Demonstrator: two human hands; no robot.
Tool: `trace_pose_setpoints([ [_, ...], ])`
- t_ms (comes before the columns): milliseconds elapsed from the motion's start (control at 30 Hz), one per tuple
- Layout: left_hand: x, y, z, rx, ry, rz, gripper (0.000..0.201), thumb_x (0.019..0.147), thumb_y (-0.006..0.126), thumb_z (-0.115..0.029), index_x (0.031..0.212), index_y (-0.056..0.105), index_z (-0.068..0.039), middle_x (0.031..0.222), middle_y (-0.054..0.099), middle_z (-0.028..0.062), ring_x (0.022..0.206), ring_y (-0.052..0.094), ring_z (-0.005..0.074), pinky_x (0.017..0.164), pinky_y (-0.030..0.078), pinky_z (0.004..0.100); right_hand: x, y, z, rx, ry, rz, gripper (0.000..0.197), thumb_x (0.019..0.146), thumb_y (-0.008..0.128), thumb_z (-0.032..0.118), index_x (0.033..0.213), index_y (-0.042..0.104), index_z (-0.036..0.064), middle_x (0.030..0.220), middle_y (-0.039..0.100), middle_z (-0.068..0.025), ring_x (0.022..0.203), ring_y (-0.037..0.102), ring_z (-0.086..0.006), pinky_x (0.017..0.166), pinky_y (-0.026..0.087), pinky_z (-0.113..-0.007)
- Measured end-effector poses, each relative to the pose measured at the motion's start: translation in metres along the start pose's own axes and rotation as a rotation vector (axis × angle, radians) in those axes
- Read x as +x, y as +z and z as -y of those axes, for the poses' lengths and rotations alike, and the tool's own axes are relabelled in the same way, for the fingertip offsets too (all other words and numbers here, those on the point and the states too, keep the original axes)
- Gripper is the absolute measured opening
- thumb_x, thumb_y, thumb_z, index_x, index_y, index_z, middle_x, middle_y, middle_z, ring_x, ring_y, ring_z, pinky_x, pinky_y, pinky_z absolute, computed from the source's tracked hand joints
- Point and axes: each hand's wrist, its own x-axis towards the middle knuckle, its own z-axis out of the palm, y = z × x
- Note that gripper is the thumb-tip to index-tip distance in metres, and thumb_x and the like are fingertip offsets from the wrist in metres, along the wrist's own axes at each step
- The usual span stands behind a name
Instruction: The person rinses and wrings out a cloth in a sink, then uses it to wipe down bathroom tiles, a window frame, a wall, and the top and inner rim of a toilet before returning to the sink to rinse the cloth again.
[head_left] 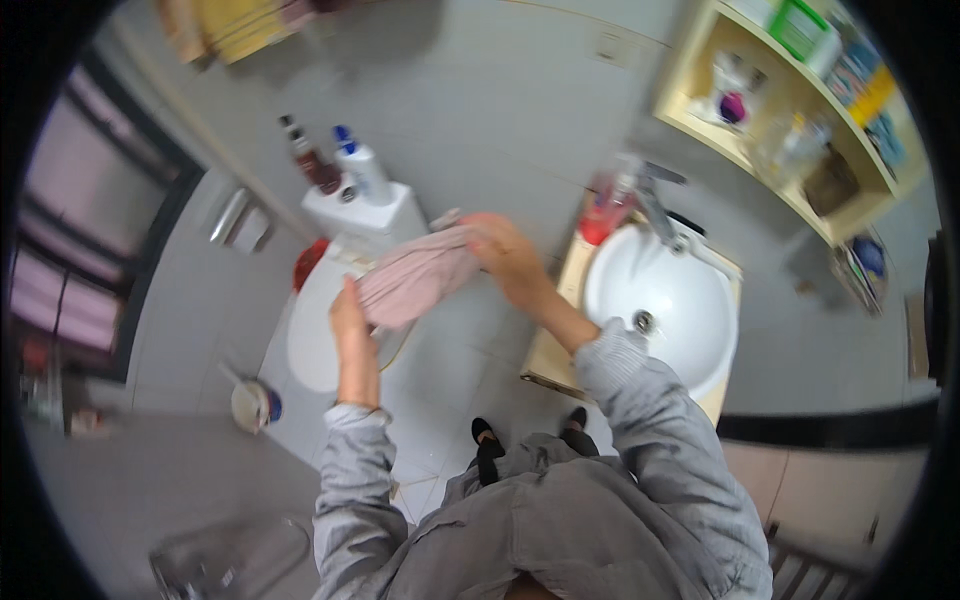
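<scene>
Our left hand and right hand both grasp a crumpled pink cloth, the left with its fingers on the lower left edge, the right closed about the upper right end; motion blur hides the exact finger placement. The cloth hangs bunched in the air between our two hands, in front of our body, in line of sight with the right part of the white toilet. We wear grey sleeves, both cuffs lying back from the hands. Behind the cloth we see the white cistern, on which stand a white bottle with a blue cap and a dark reddish bottle. To the right of our right hand, a round white basin is set in a pale counter, with a grey tap at its back and red bottles just beside the tap. Farther out, we have a cream shelf of packages at the upper right, a metal paper holder on the left wall, and a dark-framed window beyond it. Below us, dark shoes stand on the tiled floor.
</scene>
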Motion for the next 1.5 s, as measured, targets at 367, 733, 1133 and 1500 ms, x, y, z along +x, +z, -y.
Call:
trace_pose_setpoints([
  [367,-0.03,0.02,0.008,0.233,0.327,0.095,0.032,0.088,0.047,-0.028,0.08,0.056,0.001,0.067,0.054,0.0086,0.064,0.048,0.0143,0.062,0.04,0.0286,0.026,-0.249,-0.033,-1.67,-0.326,-0.494,0.04,0.079,0.048,0.042,0.094,0.064,0.0091,0.084,0.062,-0.0182,0.075,0.059,-0.0355,0.062,0.046,-0.044],
  [733,-0.068,0.041,-0.038,0.322,0.606,0.238,0.024,0.088,0.048,-0.022,0.08,0.054,0.0,0.059,0.049,0.0079,0.056,0.045,0.0127,0.053,0.038,0.0271,-0.018,-0.144,-0.015,-0.772,0.048,-0.295,0.03,0.077,0.059,0.023,0.1,0.057,0.0035,0.097,0.058,-0.0087,0.079,0.057,-0.0182,0.068,0.045,-0.028],
  [1133,-0.08,-0.042,-0.102,0.186,0.862,-0.077,0.02,0.086,0.048,-0.017,0.077,0.05,0.001,0.063,0.049,0.0123,0.056,0.043,0.0179,0.054,0.038,0.0277,-0.043,0.124,-0.004,0.137,0.444,0.648,0.019,0.079,0.055,0.018,0.069,0.057,0.0018,0.081,0.059,-0.0101,0.075,0.054,-0.0205,0.067,0.043,-0.032],
  [1500,-0.066,-0.187,-0.121,0.029,0.77,-0.544,0.031,0.09,0.044,-0.022,0.067,0.042,-0.001,0.057,0.034,-0.0021,0.057,0.031,0.0068,0.05,0.03,0.0236,-0.029,0.25,0.047,-0.124,-0.049,0.875,0.024,0.08,0.049,0.018,0.094,0.055,-0.0008,0.078,0.059,-0.0197,0.069,0.058,-0.0317,0.065,0.045,-0.037],
])
